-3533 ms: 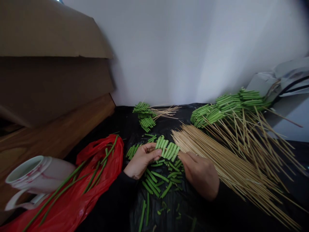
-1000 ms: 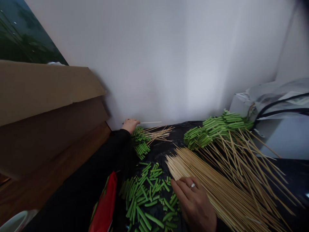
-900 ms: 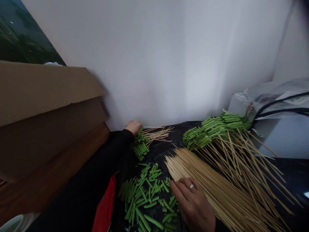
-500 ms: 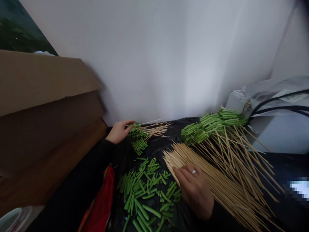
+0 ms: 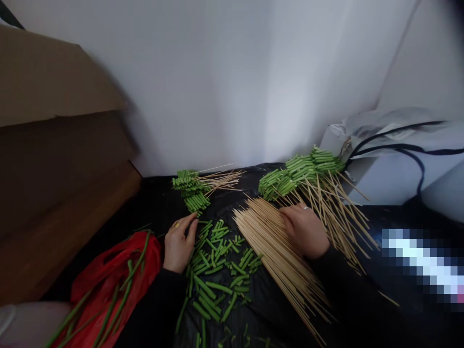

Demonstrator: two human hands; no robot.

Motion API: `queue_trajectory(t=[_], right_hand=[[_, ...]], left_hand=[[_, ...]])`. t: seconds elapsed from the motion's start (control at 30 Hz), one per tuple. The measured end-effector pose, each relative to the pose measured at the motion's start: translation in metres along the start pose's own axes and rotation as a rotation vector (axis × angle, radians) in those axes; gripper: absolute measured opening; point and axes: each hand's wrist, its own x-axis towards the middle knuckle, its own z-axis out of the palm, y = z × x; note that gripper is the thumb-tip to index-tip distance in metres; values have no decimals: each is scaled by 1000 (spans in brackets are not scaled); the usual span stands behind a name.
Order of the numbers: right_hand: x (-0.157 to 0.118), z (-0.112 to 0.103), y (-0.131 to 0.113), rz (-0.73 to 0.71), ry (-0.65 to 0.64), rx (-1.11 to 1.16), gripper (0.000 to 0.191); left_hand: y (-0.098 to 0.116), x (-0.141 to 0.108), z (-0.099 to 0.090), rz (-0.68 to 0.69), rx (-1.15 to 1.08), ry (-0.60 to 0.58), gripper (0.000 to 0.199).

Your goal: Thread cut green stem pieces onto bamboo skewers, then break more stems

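My left hand (image 5: 181,244) is over the left edge of the loose cut garlic scape pieces (image 5: 213,285), just below the smaller pile of skewered garlic scapes (image 5: 190,186). Its thumb and forefinger are a little apart, with nothing visible between them. My right hand (image 5: 306,229) lies on the right side of the bundle of bamboo skewers (image 5: 275,246), fingers curled together against the sticks. Whether a single stick is pinched there is hidden. Behind it, a larger pile of skewered garlic scapes (image 5: 304,169) has its bare sticks pointing towards me.
Black plastic sheeting (image 5: 261,309) covers the work surface. A red plastic bag (image 5: 119,270) with long garlic scapes stands at the left, below a cardboard box (image 5: 58,82). A white wall (image 5: 188,87) rises behind. At the right is a white box (image 5: 369,179) with black cords.
My left hand has left the small skewered pile and come down towards the loose pieces. My right hand has moved up along the skewers. The view has shifted, showing more of the red bag.
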Motion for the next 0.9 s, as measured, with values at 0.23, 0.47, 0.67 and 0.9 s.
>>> queue_trajectory(t=[0.23,0.47,0.67,0.9], right_hand=[[-3,6,-11,-20,-150,13,21],[0,-1,12,83,-178,-58,22],[-3,14,10,98,-220,-113,25],[-6,26,2,119,-228,-113,17]], left_hand=[[-4,-9,-1,-65,-9,-27,31],[-6,-9,-6,-138,-24,-23,32],[-8,-9,-4,-152,-42,-39,33],[-9,-10,-4,-153,-44,-42,33]])
